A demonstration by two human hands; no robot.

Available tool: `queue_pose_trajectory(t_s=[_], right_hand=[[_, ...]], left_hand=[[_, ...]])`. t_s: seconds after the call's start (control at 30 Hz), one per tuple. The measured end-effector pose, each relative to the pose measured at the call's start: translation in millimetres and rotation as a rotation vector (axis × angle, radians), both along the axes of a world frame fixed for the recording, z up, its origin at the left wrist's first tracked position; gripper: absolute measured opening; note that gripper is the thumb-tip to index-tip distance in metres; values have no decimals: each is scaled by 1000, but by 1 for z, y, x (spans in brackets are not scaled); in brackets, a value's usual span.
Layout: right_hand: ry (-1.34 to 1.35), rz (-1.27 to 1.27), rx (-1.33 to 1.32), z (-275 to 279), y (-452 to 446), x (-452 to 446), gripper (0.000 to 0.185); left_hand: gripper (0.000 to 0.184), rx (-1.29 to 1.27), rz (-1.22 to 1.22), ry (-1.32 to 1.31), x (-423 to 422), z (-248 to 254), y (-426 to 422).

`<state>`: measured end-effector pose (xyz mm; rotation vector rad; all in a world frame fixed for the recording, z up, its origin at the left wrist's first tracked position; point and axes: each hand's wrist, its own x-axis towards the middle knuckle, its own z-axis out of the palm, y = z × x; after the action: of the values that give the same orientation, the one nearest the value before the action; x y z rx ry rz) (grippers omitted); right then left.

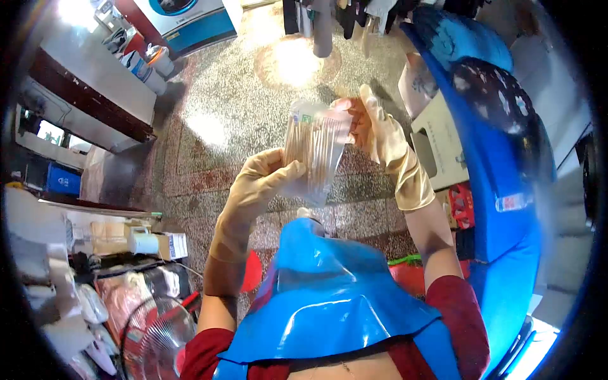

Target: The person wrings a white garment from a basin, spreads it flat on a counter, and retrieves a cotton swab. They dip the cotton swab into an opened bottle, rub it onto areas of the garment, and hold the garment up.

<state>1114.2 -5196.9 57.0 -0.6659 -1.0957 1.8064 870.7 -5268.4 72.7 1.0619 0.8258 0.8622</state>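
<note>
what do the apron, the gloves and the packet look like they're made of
Apron: likely vinyl or similar plastic, smooth and glossy blue, with sharp white highlights along its folds.
Gloves: thin, cream, satiny; the wrinkles suggest latex or another rubber, though which is unclear.
Packet: apparently clear, shiny plastic film, since the sticks show through.

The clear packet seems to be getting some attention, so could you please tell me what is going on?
Someone in pale gloves and a shiny blue apron is holding up a clear packet with thin sticks inside. The left hand grips its lower left side, while the right hand is at its upper right.
</note>
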Motion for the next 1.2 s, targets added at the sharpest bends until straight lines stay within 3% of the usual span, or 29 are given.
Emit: queue_pose_trajectory(t_s=[0.27,0.43,0.67,0.77,0.83,0.93,0.97,1.07,1.2], right_hand=[[25,68,-50,-17,127,-56,65],[-41,147,17,-32,218,-102,64],[-61,331,-96,-41,416,-176,58],[103,415,4,-46,500,-210,54],[-112,392,52,-41,543,-234,43],[-134,356,-91,-21,592,-274,32],[-15,384,3,-4,600,-283,18],[-27,382,-125,-20,663,-325,13],[-59,317,-80,-40,739,-373,10]], left_hand=[[22,-66,157,85,-56,6,139],[25,20,231,61,-95,-8,233],[35,-3,445,42,-144,-4,391],[34,67,506,-72,-166,-1,445],[33,-110,557,-7,-183,-4,475],[34,-60,576,-67,-208,-7,521],[30,-61,594,-108,-218,-8,536],[25,-168,596,86,-247,-5,585],[24,-138,548,38,-314,-37,657]])
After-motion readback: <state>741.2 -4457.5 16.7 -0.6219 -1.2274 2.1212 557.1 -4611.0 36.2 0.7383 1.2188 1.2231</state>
